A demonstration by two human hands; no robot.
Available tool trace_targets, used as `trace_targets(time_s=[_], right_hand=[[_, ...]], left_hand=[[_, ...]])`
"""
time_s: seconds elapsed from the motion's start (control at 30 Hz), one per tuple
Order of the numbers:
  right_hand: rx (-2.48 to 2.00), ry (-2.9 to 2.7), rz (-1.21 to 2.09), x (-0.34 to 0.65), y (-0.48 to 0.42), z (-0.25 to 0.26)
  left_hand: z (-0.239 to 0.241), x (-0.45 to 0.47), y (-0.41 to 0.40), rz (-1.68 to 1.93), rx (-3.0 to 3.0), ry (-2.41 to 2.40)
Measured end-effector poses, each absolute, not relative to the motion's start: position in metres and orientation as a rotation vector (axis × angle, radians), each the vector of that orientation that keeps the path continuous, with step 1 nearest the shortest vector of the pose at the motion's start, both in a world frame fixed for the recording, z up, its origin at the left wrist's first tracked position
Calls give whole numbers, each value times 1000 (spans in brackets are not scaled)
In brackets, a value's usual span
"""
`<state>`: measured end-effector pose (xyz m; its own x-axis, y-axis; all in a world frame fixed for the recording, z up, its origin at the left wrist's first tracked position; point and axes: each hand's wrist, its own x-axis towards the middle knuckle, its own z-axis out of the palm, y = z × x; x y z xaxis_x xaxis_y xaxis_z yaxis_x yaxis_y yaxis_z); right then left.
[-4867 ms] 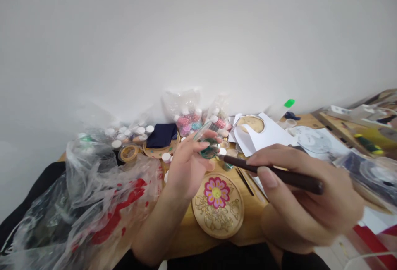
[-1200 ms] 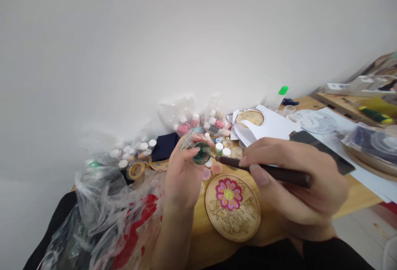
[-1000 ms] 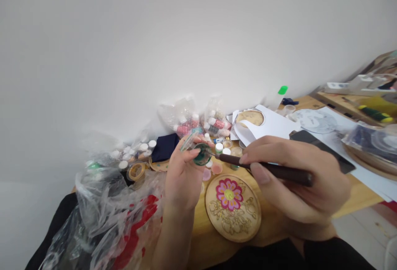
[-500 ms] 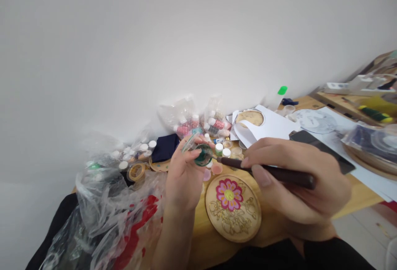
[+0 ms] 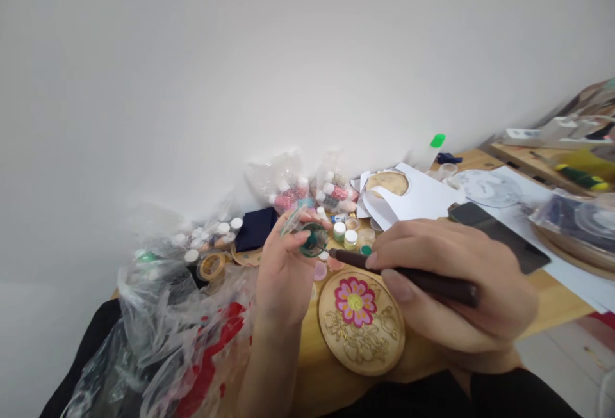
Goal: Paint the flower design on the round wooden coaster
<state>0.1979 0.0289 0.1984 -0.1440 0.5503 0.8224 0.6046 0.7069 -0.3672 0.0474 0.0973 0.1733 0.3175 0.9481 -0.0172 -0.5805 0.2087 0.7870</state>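
My left hand (image 5: pixel 287 277) is closed round a small clear tub (image 5: pixel 314 240) with dark green contents, tipped so that its mouth faces right. A clear flap, perhaps its lid, stands up beside my fingers. My right hand (image 5: pixel 466 290) grips a dark-handled tool (image 5: pixel 352 258) like a pen. The tool's thin metal tip reaches the tub's mouth; whether it touches the green stuff I cannot tell. Below both hands lies a round wooden plaque (image 5: pixel 336 354) with a pink and magenta flower (image 5: pixel 355 301) and gold-outlined leaves, uncoloured inside.
Several white-capped jars (image 5: pixel 350 239) and a green-filled lid or cup (image 5: pixel 366 250) stand behind the plaque. Crumpled plastic bags (image 5: pixel 158 315) cover the left side. A dark phone (image 5: pixel 500 239) and white paper (image 5: pixel 418 191) lie to the right, with a wall behind.
My right hand has shifted slightly left and down, bringing the tool's tip to the tub's mouth. The green-filled lid or cup has come into sight. My left hand has hardly moved.
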Motion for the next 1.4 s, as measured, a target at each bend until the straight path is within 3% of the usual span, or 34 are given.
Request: trace_targets(time_s=[1.4], right_hand=[[-973, -1745, -126, 197, 28, 199]], left_hand=[[172, 48, 96, 1148, 783, 569]])
